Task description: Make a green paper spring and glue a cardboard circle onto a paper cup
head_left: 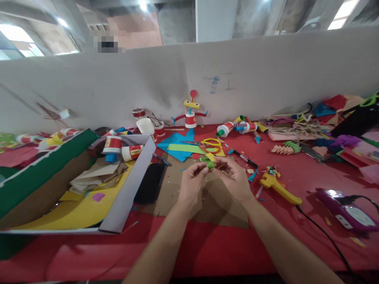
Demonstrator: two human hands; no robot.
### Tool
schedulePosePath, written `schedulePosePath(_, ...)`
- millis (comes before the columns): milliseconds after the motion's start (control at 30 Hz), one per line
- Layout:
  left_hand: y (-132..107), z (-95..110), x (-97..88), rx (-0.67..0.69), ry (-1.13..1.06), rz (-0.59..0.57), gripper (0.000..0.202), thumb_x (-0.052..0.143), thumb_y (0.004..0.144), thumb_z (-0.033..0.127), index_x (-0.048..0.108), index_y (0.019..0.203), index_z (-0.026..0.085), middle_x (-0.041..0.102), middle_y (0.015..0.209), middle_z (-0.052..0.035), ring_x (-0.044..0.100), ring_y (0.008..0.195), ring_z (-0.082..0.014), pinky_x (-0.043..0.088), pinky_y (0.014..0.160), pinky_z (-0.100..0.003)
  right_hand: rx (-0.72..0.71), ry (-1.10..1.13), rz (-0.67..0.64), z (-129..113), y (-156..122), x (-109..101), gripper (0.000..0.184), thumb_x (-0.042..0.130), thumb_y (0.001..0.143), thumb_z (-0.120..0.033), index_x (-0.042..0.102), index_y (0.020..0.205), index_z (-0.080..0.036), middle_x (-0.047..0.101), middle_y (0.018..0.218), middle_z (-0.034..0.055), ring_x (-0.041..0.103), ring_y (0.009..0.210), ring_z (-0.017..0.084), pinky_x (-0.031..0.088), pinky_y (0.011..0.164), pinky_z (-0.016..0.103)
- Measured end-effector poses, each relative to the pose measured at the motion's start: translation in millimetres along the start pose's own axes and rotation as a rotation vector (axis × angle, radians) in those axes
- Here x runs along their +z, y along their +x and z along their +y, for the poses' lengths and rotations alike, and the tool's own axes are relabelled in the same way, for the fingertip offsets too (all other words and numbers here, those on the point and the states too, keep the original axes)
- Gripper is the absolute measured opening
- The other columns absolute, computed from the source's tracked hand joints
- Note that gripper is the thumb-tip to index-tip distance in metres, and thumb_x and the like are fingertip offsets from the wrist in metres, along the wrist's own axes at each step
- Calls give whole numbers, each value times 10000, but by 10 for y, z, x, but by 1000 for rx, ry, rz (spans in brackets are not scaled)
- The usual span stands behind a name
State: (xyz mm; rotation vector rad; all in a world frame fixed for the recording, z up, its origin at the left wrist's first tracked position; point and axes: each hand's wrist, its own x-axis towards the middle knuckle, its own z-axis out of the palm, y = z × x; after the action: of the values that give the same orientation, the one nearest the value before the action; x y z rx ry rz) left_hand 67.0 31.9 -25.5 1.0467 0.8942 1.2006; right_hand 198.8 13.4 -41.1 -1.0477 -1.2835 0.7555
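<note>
My left hand (192, 182) and my right hand (233, 176) meet above a brown cardboard sheet (219, 205) on the red table. Both pinch a small green folded-paper spring (207, 162) between their fingertips, the left at its near end, the right at its right side. A bit of yellow paper shows at the spring's right end. Just beyond the hands lie yellow-and-red scissors (209, 144) on blue and green paper sheets (177, 149).
A black phone (150, 183) lies left of the cardboard beside an open box (130, 189) of paper and cups. A paper-cup figure (190, 114) stands at the white back wall. A yellow glue gun (278, 187), a purple device (346, 211) with cable, and craft scraps lie right.
</note>
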Motion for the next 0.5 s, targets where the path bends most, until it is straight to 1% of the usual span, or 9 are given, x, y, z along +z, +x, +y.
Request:
schedulePosePath(100,-11,12,8,-5,16,-2,162,669,672,212,695,822,157,683,825,-52,592,785,-144,437,785,-281,-13,-29,-17,-15,-1,7,193,605,790,-280,632,974,-224,660,922,44,614,859,181,485,788,337)
schedulePosePath(233,-8,-27,-5,-90,-85,-46,190,706,650,243,690,815,149,672,778,-40,585,704,-116,450,743,-262,9,-43,-22,-30,11,12,178,591,794,-287,644,949,-219,674,895,36,619,855,182,493,782,330)
schedulePosePath(367,9,-100,-25,-270,-301,-77,171,735,633,223,661,756,130,630,676,-13,562,606,-75,444,639,-200,50,-90,-35,4,20,3,197,584,793,-306,656,952,-214,679,905,40,622,843,183,495,771,327)
schedulePosePath(433,18,-128,-33,-376,-393,-86,147,738,629,187,639,720,127,616,647,-11,568,598,-79,452,622,-198,48,-106,-39,27,19,-2,201,582,793,-318,662,943,-212,681,902,43,623,849,189,494,767,330)
schedulePosePath(500,24,-142,-39,-455,-444,-71,115,721,643,145,621,696,127,609,630,-10,576,594,-84,468,635,-210,18,-122,-47,38,15,-4,193,580,794,-322,668,930,-217,682,905,45,623,860,196,492,769,337)
